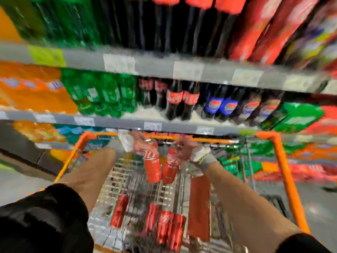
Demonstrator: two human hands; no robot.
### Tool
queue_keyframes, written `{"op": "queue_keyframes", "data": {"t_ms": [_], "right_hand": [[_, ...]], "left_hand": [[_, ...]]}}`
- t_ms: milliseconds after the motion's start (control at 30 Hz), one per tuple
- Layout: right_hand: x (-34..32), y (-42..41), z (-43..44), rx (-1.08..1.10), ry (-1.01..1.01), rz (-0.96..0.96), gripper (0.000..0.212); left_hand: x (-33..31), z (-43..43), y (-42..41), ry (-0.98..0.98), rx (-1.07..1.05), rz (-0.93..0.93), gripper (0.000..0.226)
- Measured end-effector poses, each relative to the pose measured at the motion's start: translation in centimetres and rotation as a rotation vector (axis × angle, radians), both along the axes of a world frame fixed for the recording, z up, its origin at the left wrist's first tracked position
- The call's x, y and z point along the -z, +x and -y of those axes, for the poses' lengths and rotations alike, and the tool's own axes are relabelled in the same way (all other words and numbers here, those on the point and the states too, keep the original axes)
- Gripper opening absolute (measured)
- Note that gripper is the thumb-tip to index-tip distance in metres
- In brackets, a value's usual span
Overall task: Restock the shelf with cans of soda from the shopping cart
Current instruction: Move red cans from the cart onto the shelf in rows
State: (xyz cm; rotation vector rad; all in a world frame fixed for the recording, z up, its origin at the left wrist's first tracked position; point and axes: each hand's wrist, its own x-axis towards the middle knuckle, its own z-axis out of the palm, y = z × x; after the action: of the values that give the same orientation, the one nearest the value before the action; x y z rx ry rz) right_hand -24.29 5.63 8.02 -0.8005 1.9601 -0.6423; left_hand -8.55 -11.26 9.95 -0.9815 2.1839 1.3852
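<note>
Red cans hang at the centre of the frame, one gripped in the left hand and one in the right hand, long axes near upright above the shopping cart. Both hands sit equally near the shelf just above them; more loose cans lie in the cart's lower basket.

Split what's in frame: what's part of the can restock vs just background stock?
Job:
- left hand holding a red can
- right hand holding another red can
- loose red cans in the cart basket
- orange-framed shopping cart
- shelf edge ahead

Background:
- green bottles
- cola bottles
- blue-label bottles
- orange packs
</note>
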Motion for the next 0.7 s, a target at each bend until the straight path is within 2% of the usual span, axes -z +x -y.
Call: {"op": "queue_keyframes", "data": {"t_ms": [100,133,200,367,467,567,700], "right_hand": [[-6.9,-0.5,0.9,-0.029,-0.145,-0.211,0.019],[-9.7,-0.5,1.0,0.016,-0.179,-0.163,0.028],[-14.3,-0.7,1.9,-0.007,-0.251,-0.246,0.034],[-21.9,-1.1,3.9,-0.066,-0.352,-0.385,0.039],[-26.9,-0.7,4.2,-0.022,-0.419,-0.42,0.041],[-31.8,0.1,4.1,-0.002,-0.502,-0.369,0.046],[-35.6,0.7,4.4,-0.008,-0.58,-0.406,0.037]], "left_hand": [[-6.0,0.6,-1.0,-0.037,-0.042,-0.114,0.013],[-8.6,0.7,-1.1,-0.083,-0.062,-0.149,0.014],[-13.5,0.8,-1.4,-0.181,-0.032,-0.223,0.013],[-20.7,2.0,-1.7,-0.315,0.005,-0.368,0.045],[-26.3,1.8,-0.8,-0.331,-0.017,-0.467,0.046],[-30.6,2.4,-0.2,-0.357,-0.04,-0.569,0.053],[-34.1,3.1,-0.2,-0.412,-0.008,-0.635,0.033]]}}
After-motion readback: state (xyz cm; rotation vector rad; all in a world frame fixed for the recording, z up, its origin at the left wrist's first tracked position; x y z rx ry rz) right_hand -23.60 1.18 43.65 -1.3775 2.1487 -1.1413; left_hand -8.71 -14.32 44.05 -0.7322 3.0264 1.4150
